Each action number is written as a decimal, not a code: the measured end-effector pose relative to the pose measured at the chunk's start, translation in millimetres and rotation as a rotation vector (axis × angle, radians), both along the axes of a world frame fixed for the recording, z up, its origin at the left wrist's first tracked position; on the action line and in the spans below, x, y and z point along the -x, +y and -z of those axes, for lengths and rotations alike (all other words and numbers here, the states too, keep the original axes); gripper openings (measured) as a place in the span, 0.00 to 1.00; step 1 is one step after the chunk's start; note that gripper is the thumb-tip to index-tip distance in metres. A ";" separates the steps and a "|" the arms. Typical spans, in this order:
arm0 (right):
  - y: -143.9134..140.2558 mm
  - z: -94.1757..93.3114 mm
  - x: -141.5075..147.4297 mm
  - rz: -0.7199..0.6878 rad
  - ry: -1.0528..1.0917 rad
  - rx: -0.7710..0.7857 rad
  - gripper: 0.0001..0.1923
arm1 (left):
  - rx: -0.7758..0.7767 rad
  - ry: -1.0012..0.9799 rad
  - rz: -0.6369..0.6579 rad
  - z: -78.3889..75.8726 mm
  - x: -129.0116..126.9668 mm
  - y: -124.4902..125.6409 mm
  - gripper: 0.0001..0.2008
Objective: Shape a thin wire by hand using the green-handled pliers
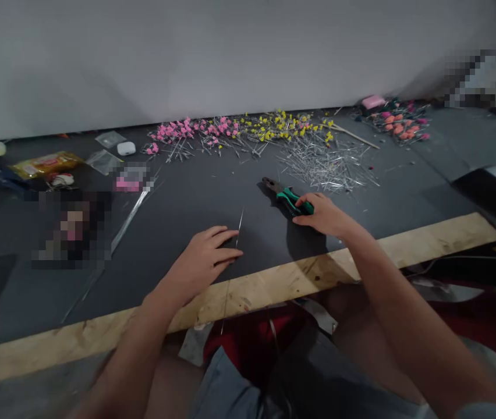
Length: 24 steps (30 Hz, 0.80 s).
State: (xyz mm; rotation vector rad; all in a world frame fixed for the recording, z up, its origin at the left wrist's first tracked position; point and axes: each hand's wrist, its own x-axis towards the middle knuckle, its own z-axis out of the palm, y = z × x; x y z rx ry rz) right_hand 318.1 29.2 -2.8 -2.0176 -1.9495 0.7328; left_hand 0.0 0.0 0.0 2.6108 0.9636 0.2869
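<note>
My left hand is at the table's front, palm down, with its fingers on a thin straight metal wire. The thumb and forefinger come close together at the wire, while another finger stretches out beside it. One end of the wire points toward the back; the other reaches past the table edge over my lap. To the right, my right hand grips the green-and-black handles of a pair of pliers. The pliers lie on the dark tabletop, jaws pointing to the back left. My right fingers partly cover the handles.
Along the wall lie pink-topped stems, yellow-topped stems and a heap of short wires. Coral-topped stems are farther right. Long wires, a yellow packet and a white case are left. A wooden strip edges the table.
</note>
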 end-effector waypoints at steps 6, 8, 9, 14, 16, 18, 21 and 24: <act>0.4 -1.1 1.0 -0.024 -0.009 -0.023 0.17 | 0.214 0.103 0.080 -16.7 1.5 -17.8 0.16; 0.5 -0.6 1.0 -0.023 -0.007 -0.028 0.16 | 0.248 0.133 0.083 -19.5 2.4 -20.4 0.15; 0.5 -0.3 0.9 -0.019 -0.007 -0.027 0.16 | 0.257 0.138 0.083 -20.4 2.7 -21.1 0.14; 0.8 2.4 0.2 -0.003 -0.025 -0.019 0.18 | 0.308 0.142 0.050 -20.4 4.7 -22.4 0.13; 0.6 4.3 0.6 -0.002 -0.034 -0.022 0.19 | 0.321 0.150 0.042 -17.8 5.3 -23.1 0.13; 0.2 6.7 1.7 0.014 -0.045 -0.026 0.21 | 0.319 0.144 0.039 -15.1 5.1 -24.6 0.14; -0.3 10.0 4.0 0.046 -0.048 -0.052 0.23 | 0.338 0.086 0.027 -14.9 4.1 -27.2 0.14; -0.3 10.3 5.5 0.046 0.001 -0.113 0.23 | 0.434 -0.090 -0.047 -19.0 5.6 -26.4 0.11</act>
